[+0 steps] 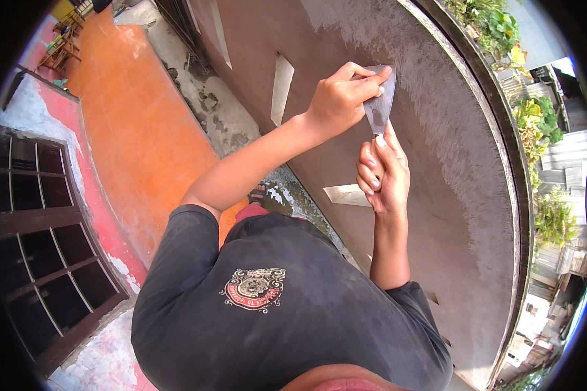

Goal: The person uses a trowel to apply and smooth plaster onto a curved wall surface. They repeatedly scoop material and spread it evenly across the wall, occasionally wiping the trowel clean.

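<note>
A flat metal scraper (378,107) with a tapering blade is held against the grey-brown plastered wall (456,169), which shows a paler, rough patch along its upper part. My right hand (383,171) is wrapped round the scraper's handle, below the blade. My left hand (346,98) grips the blade higher up, with fingers bent over its face near the wide end. Whether the blade's edge touches the plaster is hard to tell.
An orange floor (130,117) and a stained concrete strip (212,111) run on my left. Beyond are a pink peeling wall with a dark barred window (52,254) and wooden furniture (62,52). Plants (554,215) and corrugated sheets lie beyond the wall's rim. My sandalled foot (257,193) shows below.
</note>
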`<act>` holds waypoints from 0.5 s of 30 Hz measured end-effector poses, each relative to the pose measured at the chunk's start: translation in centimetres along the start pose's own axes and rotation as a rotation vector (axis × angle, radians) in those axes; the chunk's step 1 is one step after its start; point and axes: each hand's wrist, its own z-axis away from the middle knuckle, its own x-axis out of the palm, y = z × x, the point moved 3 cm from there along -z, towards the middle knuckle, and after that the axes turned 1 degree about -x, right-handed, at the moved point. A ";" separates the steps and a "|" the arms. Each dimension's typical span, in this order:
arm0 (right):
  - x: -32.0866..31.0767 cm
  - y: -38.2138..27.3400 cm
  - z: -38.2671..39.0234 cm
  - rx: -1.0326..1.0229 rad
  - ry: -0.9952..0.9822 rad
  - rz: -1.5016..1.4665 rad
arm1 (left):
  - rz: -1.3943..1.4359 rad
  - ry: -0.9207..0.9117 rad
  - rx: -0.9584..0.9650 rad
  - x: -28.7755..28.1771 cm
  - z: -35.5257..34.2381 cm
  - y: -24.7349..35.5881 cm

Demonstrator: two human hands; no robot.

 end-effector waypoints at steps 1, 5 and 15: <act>0.1 0.0 -0.3 0.037 -0.011 0.041 | -0.019 0.022 -0.014 -0.1 -0.2 -0.2; -0.3 -0.7 -1.4 0.072 -0.007 0.099 | -0.068 0.029 0.032 -0.8 -0.1 -0.7; -5.2 -8.3 9.5 0.034 0.174 0.559 | 0.090 -0.254 -0.042 -8.6 9.2 -4.4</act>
